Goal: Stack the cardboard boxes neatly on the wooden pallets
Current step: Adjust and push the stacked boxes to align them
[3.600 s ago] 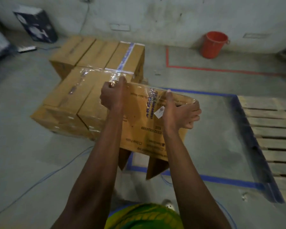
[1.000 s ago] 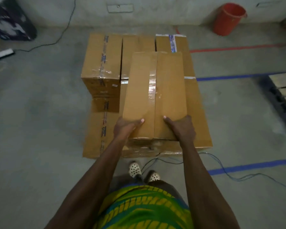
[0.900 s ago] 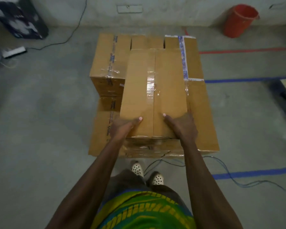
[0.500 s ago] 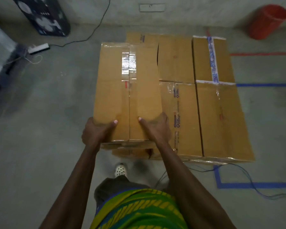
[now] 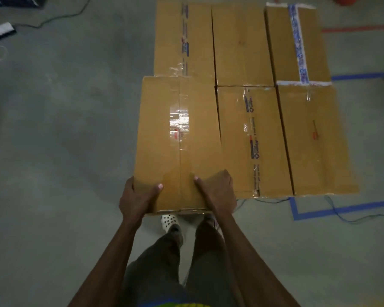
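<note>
Box point(image 5: 177, 140): long brown carton, taped along the top seam, at the near-left corner of the stack point(image 5: 251, 140). Its right side runs against the neighbouring carton and its far end meets the back row. Its near end juts slightly past the neighbours' front line. We cannot tell whether it sits fully down or is carried just above its slot.

Hands: both hold the near end. The left hand point(image 5: 140, 196) wraps the near-left corner, thumb on top. The right hand point(image 5: 217, 193) clasps the near-right edge, thumb on top, with the other fingers hidden down the side.

Handling, our judgement: stiff corrugated board, flat faces, no sag along its length, so it should slide and square up well. The two-handed hold suggests some weight. The glossy tape point(image 5: 179, 120) looks slick, so bare card at the corners or the bottom edge is the better hold. We watch the right fingers against the next carton.

Around: five other cartons lie in two rows. We see no pallet, as the cartons hide what is under them. On the concrete floor point(image 5: 53, 129) are blue tape lines point(image 5: 341, 209) and a thin cable point(image 5: 359, 218). A shoe point(image 5: 169, 220) shows below the box.
</note>
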The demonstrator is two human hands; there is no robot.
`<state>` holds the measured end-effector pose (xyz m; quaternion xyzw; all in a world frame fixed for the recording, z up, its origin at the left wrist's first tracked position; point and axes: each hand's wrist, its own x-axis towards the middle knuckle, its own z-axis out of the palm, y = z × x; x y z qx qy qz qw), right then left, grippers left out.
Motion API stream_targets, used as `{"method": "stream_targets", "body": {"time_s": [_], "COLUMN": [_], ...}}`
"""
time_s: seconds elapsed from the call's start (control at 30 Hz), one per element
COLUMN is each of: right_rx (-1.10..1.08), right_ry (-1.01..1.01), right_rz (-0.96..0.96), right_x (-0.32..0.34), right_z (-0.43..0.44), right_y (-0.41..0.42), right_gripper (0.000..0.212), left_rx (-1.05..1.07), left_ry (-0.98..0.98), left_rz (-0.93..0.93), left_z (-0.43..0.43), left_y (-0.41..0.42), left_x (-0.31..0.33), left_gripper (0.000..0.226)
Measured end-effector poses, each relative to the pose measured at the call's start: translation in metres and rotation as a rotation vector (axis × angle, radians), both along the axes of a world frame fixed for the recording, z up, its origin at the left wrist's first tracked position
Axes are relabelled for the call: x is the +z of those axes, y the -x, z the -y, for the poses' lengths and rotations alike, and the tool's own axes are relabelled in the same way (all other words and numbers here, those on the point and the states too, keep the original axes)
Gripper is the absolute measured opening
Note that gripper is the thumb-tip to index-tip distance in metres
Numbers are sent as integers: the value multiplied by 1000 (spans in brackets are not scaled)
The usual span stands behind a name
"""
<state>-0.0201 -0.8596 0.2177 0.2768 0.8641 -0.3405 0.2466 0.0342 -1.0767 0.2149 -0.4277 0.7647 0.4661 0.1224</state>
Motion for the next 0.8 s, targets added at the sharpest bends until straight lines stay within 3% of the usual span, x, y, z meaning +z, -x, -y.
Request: {"method": "stream_targets", "body": {"time_s": [0.2, 0.3, 0.37, 0.5, 0.57, 0.67, 0.8], "right_rx": [13, 64, 59, -205, -379, -573, -534], "right_ry": [-1, 50, 10, -128, -38, 148, 154], "right_rz": [90, 121, 147, 291, 370, 375, 331], "right_x": [-66, -84, -88, -89, -98, -107, -110], "right_z": [-30, -29, -25, -19, -19, -20, -22], "right_y": [-4, -24, -38, -61, -69, -71, -65], "right_gripper": [102, 88, 83, 76, 77, 84, 81], "left_rx": [-142, 55, 201, 314, 440, 593, 641], "left_ry": [-209, -415, -446, -467, -582, -663, -602], "left_rz": [144, 271, 272, 368, 430, 371, 330], "left_z": [-5, -9, -10, -12, -15, -23, -24], "left_y": [12, 1, -6, -22, -29, -31, -22], "left_x": [-76, -102, -109, -118, -119, -123, -129], "left_gripper": [74, 60, 56, 42, 43, 48, 48]}}
